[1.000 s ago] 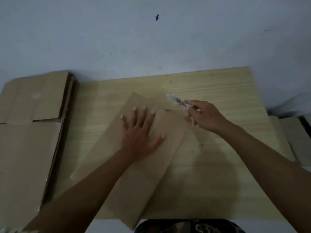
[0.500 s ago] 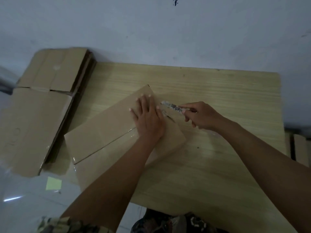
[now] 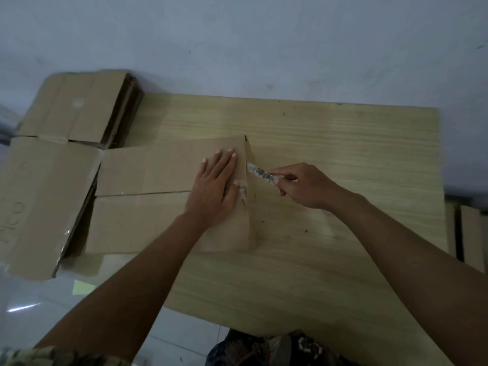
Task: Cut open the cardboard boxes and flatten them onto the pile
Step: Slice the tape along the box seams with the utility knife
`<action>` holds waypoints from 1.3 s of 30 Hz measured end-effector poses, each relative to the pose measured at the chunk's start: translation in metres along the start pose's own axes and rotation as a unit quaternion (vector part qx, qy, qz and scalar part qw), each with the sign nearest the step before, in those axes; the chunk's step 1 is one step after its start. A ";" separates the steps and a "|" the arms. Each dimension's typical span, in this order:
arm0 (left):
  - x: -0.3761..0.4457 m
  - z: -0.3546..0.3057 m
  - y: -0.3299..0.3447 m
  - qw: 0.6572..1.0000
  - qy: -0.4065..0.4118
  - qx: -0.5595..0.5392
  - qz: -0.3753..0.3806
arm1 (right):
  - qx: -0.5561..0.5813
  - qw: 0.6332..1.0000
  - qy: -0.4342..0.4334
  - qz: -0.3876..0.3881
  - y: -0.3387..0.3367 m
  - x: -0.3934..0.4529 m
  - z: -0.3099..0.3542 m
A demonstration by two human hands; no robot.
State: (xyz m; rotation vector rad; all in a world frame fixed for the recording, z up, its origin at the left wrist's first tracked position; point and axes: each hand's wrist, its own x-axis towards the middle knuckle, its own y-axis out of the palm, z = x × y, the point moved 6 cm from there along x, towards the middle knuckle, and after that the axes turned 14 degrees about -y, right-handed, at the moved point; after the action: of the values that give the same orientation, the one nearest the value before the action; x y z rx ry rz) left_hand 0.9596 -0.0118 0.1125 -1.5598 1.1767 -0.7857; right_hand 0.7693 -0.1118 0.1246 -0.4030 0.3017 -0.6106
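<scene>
1. Cardboard box [image 3: 163, 196] – lying on the tabletop [image 3: 343, 154], left end overhanging the tabletop edge toward the pile [image 3: 45, 186] of flattened cardboard at the left. Long edges now parallel to the tabletop front; half a second ago angled diagonally, a second ago steeper yet. Taped centre seam visible along the top face.
2. Left hand [image 3: 215, 188] – flat, fingers straight, pressing the top face near the right end of the box. Shifted from the far corner to a spot just beside the end edge.
3. Right hand [image 3: 303, 186] – clenched around the handle of the utility knife [image 3: 260, 173], blade tip touching the right end of the box close to the left fingertips. Tip previously just above the top face near the corner; now lowered against the end edge.
4. Torn tape [image 3: 244, 195] at the end seam, just beside the left thumb – judged as a cut begun at this end, not finished.
5. Meaning for the task: box squared up and pinned, knife in position to part the end seam. Flattening and transfer to the pile not yet done.
6. Risk, as judged: blade close to the left fingers – cut to be directed away from the pressing hand.
</scene>
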 end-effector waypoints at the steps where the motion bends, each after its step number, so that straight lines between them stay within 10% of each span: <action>1: 0.001 0.001 -0.001 1.000 0.001 -0.003 0.000 | -0.009 1.000 0.003 0.010 0.001 0.001 0.002; 14: 0.009 0.003 -0.001 1.000 0.007 0.021 -0.001 | -0.001 0.988 0.049 0.144 0.012 0.005 0.007; 39: 0.005 0.000 0.006 0.999 0.043 0.006 0.008 | 0.051 0.986 0.053 0.149 0.035 -0.011 0.016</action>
State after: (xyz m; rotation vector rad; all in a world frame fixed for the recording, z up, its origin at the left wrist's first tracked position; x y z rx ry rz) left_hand 0.9595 -0.0169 0.1063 -1.5178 1.2437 -0.8553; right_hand 0.7843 -0.0744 0.1249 -0.2201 0.4216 -0.3520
